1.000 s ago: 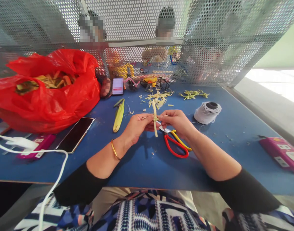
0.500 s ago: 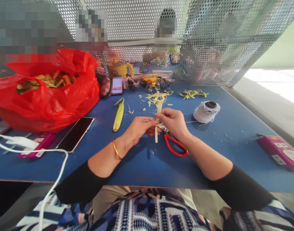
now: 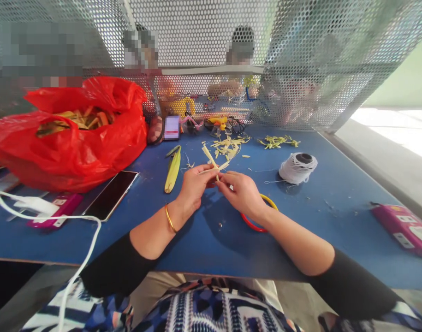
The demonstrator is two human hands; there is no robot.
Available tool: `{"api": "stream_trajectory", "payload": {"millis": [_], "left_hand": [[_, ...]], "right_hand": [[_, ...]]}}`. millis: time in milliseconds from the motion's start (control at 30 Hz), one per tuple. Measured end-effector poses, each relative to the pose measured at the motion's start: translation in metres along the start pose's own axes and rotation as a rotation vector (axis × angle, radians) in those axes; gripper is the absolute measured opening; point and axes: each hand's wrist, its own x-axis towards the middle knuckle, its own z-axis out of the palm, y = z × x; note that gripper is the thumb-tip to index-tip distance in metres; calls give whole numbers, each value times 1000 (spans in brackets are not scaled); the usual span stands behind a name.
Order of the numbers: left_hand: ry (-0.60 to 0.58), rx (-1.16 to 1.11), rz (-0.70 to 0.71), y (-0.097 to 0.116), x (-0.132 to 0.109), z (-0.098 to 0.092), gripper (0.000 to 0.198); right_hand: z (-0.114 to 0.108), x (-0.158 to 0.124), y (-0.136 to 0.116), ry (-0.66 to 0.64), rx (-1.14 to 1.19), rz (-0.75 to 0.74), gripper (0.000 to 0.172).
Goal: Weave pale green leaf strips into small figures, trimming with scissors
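My left hand (image 3: pixel 194 186) and my right hand (image 3: pixel 241 192) meet above the blue table (image 3: pixel 335 203), both pinching a pale yellow straw strip (image 3: pixel 209 158) that slants up and to the left. Thin cross pieces of straw stick out where the fingers pinch. Under my right hand lie scissors with red and yellow handles (image 3: pixel 257 225), mostly hidden by the wrist. A spool of white thread (image 3: pixel 298 167) stands to the right, a loose thread trailing from it toward my hands. A green-yellow folded leaf piece (image 3: pixel 172 168) lies left of my left hand.
A red plastic bag (image 3: pixel 72 138) full of straw strips fills the left. A black phone (image 3: pixel 110 194), a pink case (image 3: pixel 55 210) and a white cable (image 3: pixel 86 249) lie front left. Straw scraps (image 3: pixel 229 145) lie beyond my hands. A second pink case (image 3: pixel 402 227) is at the right. A perforated metal screen (image 3: pixel 300 69) bounds the back; people sit behind it.
The strip stood upright between my hands and now tilts up to the left. My right hand has moved lower and left, covering the scissors. The view shifted slightly.
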Motion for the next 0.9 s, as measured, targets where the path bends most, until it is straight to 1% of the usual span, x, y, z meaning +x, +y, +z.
{"api": "stream_trajectory", "payload": {"millis": [67,167,200,233,267,300,333,367,433,500,567,633,700,733,767,833,900], "left_hand": [[-7,27,4,-1,2,0,19],[10,112,92,-1,7,-3,20],[17,159,137,-2,10,-5,21],[19,214,185,-3,12,-7,21],[16,278,232,-4,14,-9,21],[5,342,279,-5,16,-10,21],[-11,399,322,-7,17,-11,21],[-32,442,358,-9,17,-12,21],[-91,483,398,-12,17,-12,21],[-143,475,396,-16,15,-10,20],[-169,456,371,-18,13,-8,21],[-181,472,353,-17,13,-6,25],[-175,551,371,-11,13,-7,30],[-148,609,394,-6,13,-9,31],[-97,683,423,1,14,-13,31],[80,856,466,17,19,-26,24],[260,1155,450,32,26,-44,19]], "right_hand": [[-4,0,-2,-53,-84,-10,26],[-13,2,1,-96,-132,121,37],[-16,3,4,-80,-126,173,38],[-18,5,8,-39,-113,213,35],[-19,6,13,17,-92,234,29],[-20,8,18,75,-57,233,21],[-19,10,24,118,-7,217,16],[-17,11,29,134,62,193,17],[-12,13,36,82,236,154,19],[-6,14,40,30,346,156,17],[-2,14,41,53,324,153,13],[-1,13,40,98,206,117,9],[-1,11,39,126,86,78,12],[-1,11,38,146,28,62,14],[-2,10,38,170,-30,46,15],[-2,10,39,209,-130,2,16],[-1,9,39,193,-205,-57,18]]}}
